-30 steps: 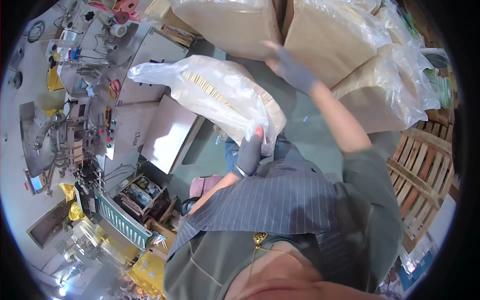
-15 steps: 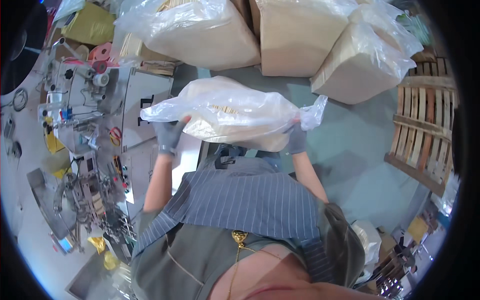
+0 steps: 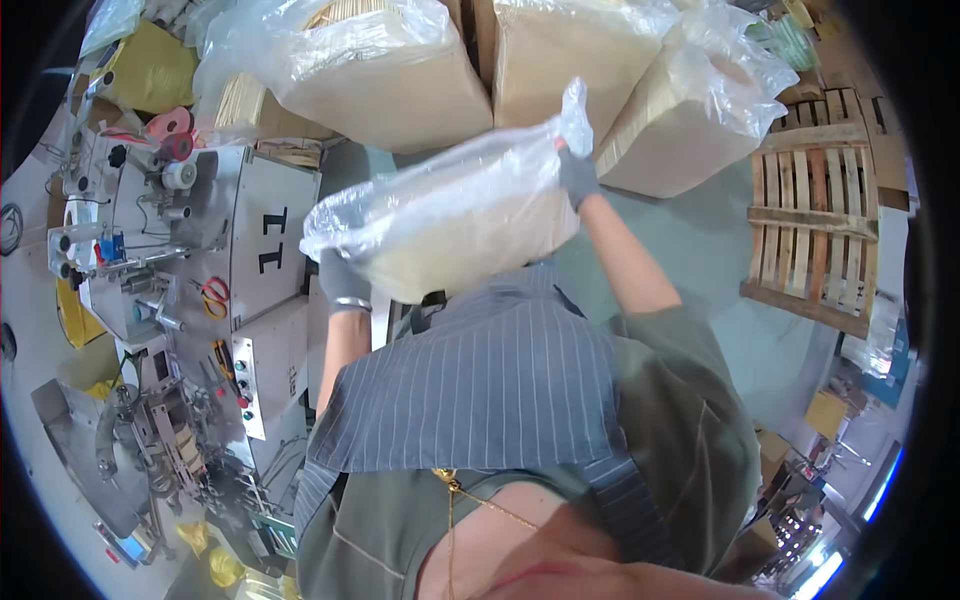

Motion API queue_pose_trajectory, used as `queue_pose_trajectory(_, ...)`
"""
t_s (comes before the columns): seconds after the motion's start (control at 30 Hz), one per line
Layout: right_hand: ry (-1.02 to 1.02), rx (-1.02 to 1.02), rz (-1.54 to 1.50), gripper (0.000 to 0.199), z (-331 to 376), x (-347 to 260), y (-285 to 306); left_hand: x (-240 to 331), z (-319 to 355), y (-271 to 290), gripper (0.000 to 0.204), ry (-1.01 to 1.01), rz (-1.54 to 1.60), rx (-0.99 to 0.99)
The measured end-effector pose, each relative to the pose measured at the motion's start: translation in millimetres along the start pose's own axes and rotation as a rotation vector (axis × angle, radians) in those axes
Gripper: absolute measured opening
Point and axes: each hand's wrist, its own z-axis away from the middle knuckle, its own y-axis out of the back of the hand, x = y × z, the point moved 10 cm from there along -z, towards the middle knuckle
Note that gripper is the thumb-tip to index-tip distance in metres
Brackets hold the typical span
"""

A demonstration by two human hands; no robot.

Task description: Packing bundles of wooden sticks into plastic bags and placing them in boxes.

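A large clear plastic bag [image 3: 460,215], packed with pale tan flat pieces, is held up in front of my apron. It is tilted, with its right end higher. My left hand [image 3: 345,282], in a grey glove, grips the lower left end; the fingers are partly hidden by the plastic. At the upper right, my gloved right hand [image 3: 578,175] is closed around the gathered corner, and a twist of plastic sticks up above it. What exactly the pieces inside are I cannot make out.
Big plastic-wrapped bundles [image 3: 400,95] stand along the far side. On the left is a machine [image 3: 270,220] with rollers, red-handled scissors [image 3: 215,297] and a button panel [image 3: 247,385]. A wooden pallet [image 3: 812,215] lies at the right on the greenish floor [image 3: 700,270].
My right hand has risen with its end of the bag, so the bag went from nearly level to tilted. The left hand has dropped slightly. My view has shifted a little.
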Motion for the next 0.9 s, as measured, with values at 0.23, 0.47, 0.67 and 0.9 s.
queue_pose_trajectory(0.23, 0.243, 0.029, -0.076, 0.07, -1, -157, 67, 50, -30, -65, 0.037, -0.174, 0.132, 0.007)
queue_pose_trajectory(0.47, 1.193, -0.557, 0.848, 0.04, 69, -202, -63, 65, 0, -131, 0.043, -0.221, -0.033, -0.238)
queue_pose_trajectory(0.67, 0.827, -1.068, 0.675, 0.02, 162, -130, 5, 47, 86, -95, 0.058, -0.238, -0.421, -0.192)
queue_pose_trajectory(0.9, -0.025, -1.195, 0.264, 0.026, 98, -13, -60, 38, 134, -119, 0.058, -0.086, -0.014, 0.102)
